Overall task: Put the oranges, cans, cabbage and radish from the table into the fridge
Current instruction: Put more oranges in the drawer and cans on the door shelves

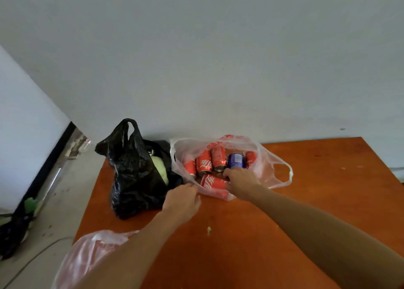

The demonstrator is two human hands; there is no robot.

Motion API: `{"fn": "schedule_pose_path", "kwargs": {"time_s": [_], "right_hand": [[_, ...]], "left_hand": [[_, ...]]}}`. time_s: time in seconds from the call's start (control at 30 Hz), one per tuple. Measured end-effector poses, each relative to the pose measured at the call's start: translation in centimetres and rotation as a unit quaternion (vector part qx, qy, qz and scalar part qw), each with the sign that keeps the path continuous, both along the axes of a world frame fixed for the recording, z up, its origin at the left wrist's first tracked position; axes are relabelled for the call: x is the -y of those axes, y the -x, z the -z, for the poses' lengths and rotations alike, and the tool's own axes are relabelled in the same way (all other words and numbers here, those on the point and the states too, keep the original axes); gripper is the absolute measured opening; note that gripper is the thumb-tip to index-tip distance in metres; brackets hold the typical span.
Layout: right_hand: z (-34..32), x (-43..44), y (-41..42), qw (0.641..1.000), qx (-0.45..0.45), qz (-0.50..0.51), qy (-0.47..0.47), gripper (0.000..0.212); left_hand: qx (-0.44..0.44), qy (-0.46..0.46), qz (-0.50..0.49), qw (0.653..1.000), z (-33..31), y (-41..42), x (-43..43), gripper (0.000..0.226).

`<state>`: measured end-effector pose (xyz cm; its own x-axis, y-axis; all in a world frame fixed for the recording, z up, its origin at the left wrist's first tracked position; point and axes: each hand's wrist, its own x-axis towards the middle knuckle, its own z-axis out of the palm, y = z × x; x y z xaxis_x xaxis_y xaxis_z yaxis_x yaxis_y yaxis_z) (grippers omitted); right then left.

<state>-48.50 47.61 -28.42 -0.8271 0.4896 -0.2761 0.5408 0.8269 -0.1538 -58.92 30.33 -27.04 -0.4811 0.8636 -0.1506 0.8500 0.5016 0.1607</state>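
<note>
Cabbage [160,168] sat in a black bag [133,175] at the table's [317,196] left | left hand [182,201] pinched the rim of a clear bag [260,175] | red cans [204,163] and blue can [236,160] lay inside | right hand [241,182] closed around one red can [213,182].

I stand in a plain home room: bare white wall [218,59] across the upper frame, worn orange table [317,190] below, grocery bags [131,175] at centre, concrete floor [54,212] lower left
</note>
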Motion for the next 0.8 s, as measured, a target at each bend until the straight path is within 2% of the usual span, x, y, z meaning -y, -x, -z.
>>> {"fn": "schedule_pose_path", "kwargs": {"time_s": [0.13,0.23,0.4,0.53,0.67,0.8], "right_hand": [[3.3,-0.4,3.5,1.000,0.023,-0.014,0.013,0.037],[5.7,-0.1,5.0,0.998,0.064,-0.018,0.023,0.050],[8.4,0.1,5.1,0.994,0.102,-0.039,-0.031,0.069],[7.8,-0.9,4.2,0.998,0.057,-0.040,-0.001,0.067],[4.7,-2.8,1.7,0.999,-0.029,0.015,0.034,0.075],[1.2,-6.1,-1.7,0.993,-0.079,0.083,0.017,0.089]], "left_hand": [[0.016,0.025,0.007,1.000,2.3,1.6,-0.4,0.025],[0.025,0.042,-0.010,0.999,3.3,2.4,-0.2,0.025],[0.023,0.046,-0.022,0.998,3.4,2.7,0.0,0.025],[0.020,0.006,-0.016,1.000,2.7,2.6,-1.1,0.023],[0.019,-0.072,0.012,0.997,1.9,1.4,-3.5,0.018],[0.061,-0.137,0.010,0.989,2.0,-0.5,-8.1,0.015]]}}
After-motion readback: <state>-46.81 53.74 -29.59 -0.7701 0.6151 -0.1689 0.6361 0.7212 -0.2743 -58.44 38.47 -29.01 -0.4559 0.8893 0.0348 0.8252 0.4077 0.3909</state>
